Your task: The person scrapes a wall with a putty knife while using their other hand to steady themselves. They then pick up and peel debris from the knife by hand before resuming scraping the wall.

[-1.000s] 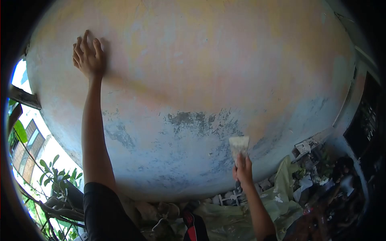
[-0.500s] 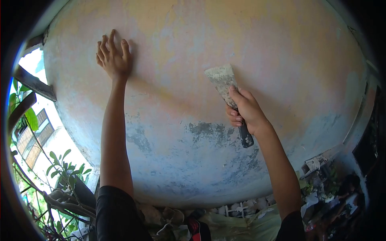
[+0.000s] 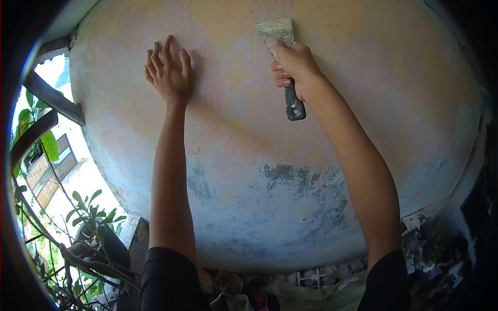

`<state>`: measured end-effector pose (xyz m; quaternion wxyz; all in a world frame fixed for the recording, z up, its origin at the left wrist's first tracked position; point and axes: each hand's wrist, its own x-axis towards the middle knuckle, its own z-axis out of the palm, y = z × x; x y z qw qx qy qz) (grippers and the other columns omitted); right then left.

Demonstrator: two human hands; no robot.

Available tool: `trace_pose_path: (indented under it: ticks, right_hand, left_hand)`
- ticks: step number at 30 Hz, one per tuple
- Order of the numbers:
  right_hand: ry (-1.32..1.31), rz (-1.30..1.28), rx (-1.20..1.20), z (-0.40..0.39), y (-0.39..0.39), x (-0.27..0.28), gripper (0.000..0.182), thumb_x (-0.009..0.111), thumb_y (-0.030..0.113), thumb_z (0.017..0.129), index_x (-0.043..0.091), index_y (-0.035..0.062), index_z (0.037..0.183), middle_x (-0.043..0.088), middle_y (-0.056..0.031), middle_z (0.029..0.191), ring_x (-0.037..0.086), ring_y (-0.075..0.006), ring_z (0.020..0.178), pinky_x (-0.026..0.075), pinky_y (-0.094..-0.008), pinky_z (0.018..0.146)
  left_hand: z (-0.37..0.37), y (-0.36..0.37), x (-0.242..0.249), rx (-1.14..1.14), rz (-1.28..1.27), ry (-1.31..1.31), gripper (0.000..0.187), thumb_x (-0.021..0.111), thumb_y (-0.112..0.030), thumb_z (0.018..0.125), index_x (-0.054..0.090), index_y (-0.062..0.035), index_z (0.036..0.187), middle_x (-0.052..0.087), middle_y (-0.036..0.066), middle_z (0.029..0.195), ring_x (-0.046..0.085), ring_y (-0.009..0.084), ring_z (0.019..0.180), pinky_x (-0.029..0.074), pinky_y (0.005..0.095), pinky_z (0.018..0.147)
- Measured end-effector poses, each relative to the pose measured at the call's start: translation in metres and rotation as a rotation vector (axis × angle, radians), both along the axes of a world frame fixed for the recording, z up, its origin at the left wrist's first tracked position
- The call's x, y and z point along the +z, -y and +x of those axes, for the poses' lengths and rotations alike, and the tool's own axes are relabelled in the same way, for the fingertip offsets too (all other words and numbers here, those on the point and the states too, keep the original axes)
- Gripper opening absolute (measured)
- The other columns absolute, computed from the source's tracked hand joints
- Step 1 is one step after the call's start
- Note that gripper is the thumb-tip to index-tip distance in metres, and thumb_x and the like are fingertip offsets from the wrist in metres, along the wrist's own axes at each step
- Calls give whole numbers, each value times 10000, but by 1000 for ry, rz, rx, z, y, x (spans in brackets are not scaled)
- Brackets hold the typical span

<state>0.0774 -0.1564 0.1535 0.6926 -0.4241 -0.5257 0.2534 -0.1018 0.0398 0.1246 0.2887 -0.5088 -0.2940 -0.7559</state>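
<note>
Scraper gripped in right hand, left hand spread against wall

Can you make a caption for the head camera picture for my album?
Left hand spread against the patchy wall, right hand gripping a dark-handled scraper.

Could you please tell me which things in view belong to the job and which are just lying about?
Part of the job:
scraper, in the right hand
wall, with the left hand at it

Apparently just there:
leafy plant at the left
pale clutter at the wall's foot
greenish sheet, purpose unclear
</note>
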Motion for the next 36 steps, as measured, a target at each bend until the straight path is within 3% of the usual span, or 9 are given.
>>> trace_pose_path:
  ticks: [5,13,18,19,21,26,31,36]
  right_hand:
    - [-44,18,0,-3,-6,20,230,445,215,963,270,83,890,320,21,578,261,-49,432,223,-229,367]
    - [11,-72,-103,1,-16,47,309,430,215,966,302,89,714,299,22,557,216,-59,407,183,-229,360]
    - [0,-126,-52,9,-36,76,299,464,203,949,305,85,724,306,9,547,224,-64,403,192,-230,365]
    - [65,-115,-123,-3,-39,83,261,521,285,924,387,87,820,444,-40,702,392,-131,501,367,-275,495]
    - [132,-107,-185,-17,-40,85,301,578,368,899,469,89,917,582,-89,858,559,-198,600,542,-320,625]
    - [37,37,-119,-21,-30,72,296,483,192,937,312,78,724,318,4,552,233,-61,404,203,-230,364]
    - [-11,5,-83,10,4,24,242,494,195,946,323,71,829,330,8,566,253,-51,424,212,-225,360]
    - [-19,2,-31,12,-6,37,239,492,197,951,306,82,854,331,15,578,248,-43,431,204,-221,353]
  left_hand:
    - [0,-1,1,2,10,4,486,387,-444,908,452,-225,1337,398,105,1385,268,294,1347,145,484,1098]
    - [0,-2,0,-6,12,5,485,396,-446,905,458,-224,1331,397,104,1386,273,293,1344,150,476,1099]
    - [0,-1,-4,10,10,-8,485,403,-440,903,459,-224,1333,396,106,1389,274,293,1343,152,475,1099]
    - [-2,-1,-2,18,17,-17,485,405,-436,902,459,-222,1334,399,106,1388,274,293,1343,153,473,1099]
    - [-2,0,-1,16,23,-17,486,405,-432,902,459,-218,1335,405,107,1384,276,292,1343,154,471,1099]
    - [-3,1,-3,10,13,-13,490,406,-426,900,461,-207,1335,419,113,1376,282,290,1341,155,466,1099]
    - [-3,3,-2,25,7,-20,489,408,-421,899,460,-207,1336,411,116,1382,289,291,1338,158,466,1098]
    - [-3,2,-4,27,4,-27,487,406,-422,903,458,-206,1336,410,115,1380,290,294,1335,162,465,1098]
